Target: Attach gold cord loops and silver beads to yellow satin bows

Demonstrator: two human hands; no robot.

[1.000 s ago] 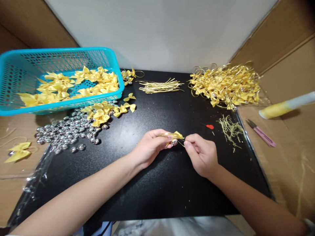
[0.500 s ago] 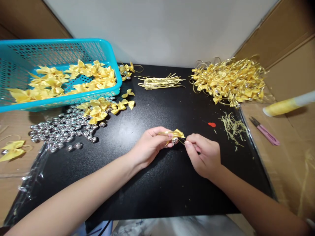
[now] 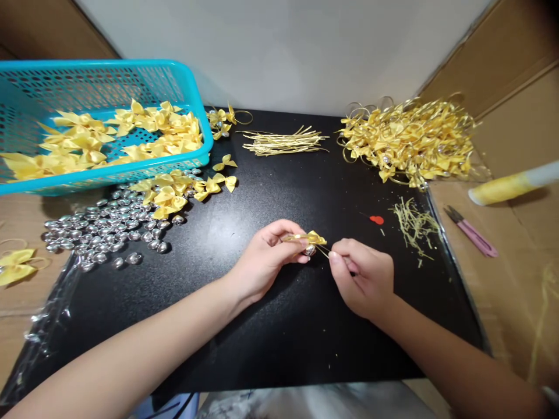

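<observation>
Left hand point(image 3: 267, 256): fingers curled, thumb and fingertips pinched on a yellow ribbon bow point(image 3: 308, 237) with a small silver bell point(image 3: 310, 250) under it, held just above the middle of the black mat point(image 3: 279, 326).

Right hand point(image 3: 361, 274): loosely fisted, thumb and forefinger closed on a thin gold cord point(image 3: 324, 251) running to the bow.

Surroundings:
- teal basket point(image 3: 192, 93) of bows, far left
- loose silver bells point(image 3: 100, 233) beside it
- cut gold cords point(image 3: 283, 141), far centre
- heap of finished bows point(image 3: 408, 142), far right
- cord trimmings point(image 3: 413, 224)
- pink snips point(image 3: 471, 231)
- yellow spool point(image 3: 510, 183)

Nothing lies between the two hands.
</observation>
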